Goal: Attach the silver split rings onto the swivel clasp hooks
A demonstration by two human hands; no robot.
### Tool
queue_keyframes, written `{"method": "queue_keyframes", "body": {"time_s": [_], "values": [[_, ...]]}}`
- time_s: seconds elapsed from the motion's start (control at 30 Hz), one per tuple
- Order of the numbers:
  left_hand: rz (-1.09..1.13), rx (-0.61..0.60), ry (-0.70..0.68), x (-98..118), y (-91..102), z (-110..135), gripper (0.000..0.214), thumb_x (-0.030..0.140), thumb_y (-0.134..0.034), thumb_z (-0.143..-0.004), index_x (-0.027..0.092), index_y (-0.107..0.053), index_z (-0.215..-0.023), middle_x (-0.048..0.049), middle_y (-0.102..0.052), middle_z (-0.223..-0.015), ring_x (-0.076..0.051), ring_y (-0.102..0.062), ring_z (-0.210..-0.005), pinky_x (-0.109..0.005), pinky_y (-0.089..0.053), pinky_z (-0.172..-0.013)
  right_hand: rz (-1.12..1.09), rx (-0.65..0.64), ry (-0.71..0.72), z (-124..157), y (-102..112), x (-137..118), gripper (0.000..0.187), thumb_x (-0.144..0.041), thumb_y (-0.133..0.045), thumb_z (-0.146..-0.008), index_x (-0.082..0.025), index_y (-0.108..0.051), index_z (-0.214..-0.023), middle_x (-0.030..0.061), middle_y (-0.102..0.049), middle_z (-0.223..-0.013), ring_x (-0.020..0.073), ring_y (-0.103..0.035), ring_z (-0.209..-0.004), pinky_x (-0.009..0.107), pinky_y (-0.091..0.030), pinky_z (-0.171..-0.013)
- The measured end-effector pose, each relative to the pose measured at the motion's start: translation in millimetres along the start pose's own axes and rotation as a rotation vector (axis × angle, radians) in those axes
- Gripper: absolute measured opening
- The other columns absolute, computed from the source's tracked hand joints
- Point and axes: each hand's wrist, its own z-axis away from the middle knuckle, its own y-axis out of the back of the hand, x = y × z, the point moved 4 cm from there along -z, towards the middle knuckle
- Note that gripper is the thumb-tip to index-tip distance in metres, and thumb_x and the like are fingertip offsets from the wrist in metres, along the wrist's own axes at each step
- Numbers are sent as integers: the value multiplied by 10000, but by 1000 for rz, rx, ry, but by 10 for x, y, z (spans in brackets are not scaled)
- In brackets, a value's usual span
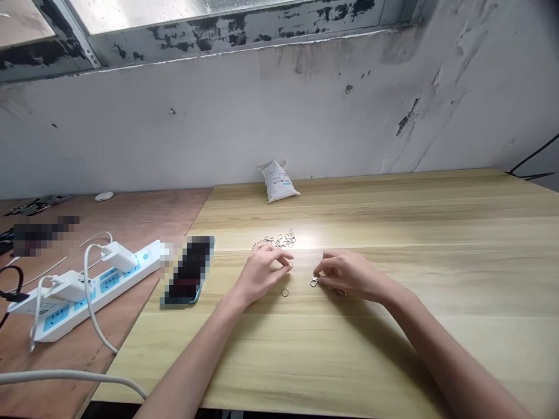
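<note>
My left hand [263, 269] is over the wood-grain table with thumb and index finger pinched on a small metal ring [291, 265]. Just below it a loose metal ring [285, 293] lies flat on the table. My right hand [347, 272], a short way to the right, has its fingertips closed on a small shiny metal clasp [313, 282]; its exact shape is too small to make out. Several more metal pieces [339, 292] lie partly hidden under that hand. Beyond my left fingers, a scattered heap of small metal clasps and rings [286, 238] rests on the table.
A phone [188, 270], partly blurred out, lies left of my left hand. A white power strip [105, 285] with plugged-in chargers and cables stands on the brownish left tabletop [144, 218]. A white plastic packet [278, 181] sits at the back by the wall.
</note>
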Motion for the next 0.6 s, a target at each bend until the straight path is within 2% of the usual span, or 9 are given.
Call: {"method": "queue_keyframes", "body": {"time_s": [0.23,0.4,0.5,0.6], "values": [[-11,-19,4,-42,-42,-11,63,214,-663,-855,252,-713,-859,33,-751,-847,-187,-616,-863,-400,-377,-943,207,71,132,12,-50,-179,167,-195,-579,-875,-252,-732,-839,8,-635,-751,135,-524,-662,278,-341,-644],[-17,-4,-3,-1,-37,-13,81,196,-647,-850,236,-702,-806,41,-746,-831,-169,-617,-828,-390,-373,-950,388,116,222,0,-105,-316,261,-126,-543,-876,-191,-658,-652,19,-618,-664,134,-508,-616,289,-320,-622],[-22,1,-14,30,-38,-5,87,186,-633,-842,228,-684,-785,44,-739,-829,-161,-622,-817,-391,-362,-975,526,177,257,-30,-176,-366,277,-46,-524,-830,-169,-611,-598,39,-612,-610,154,-517,-607,305,-318,-614],[-22,3,-14,46,-43,7,70,179,-633,-821,223,-662,-774,43,-731,-817,-161,-624,-815,-399,-352,-1001,516,209,249,-56,-216,-366,240,-18,-518,-782,-164,-603,-611,52,-625,-606,165,-530,-609,301,-326,-596]]}}
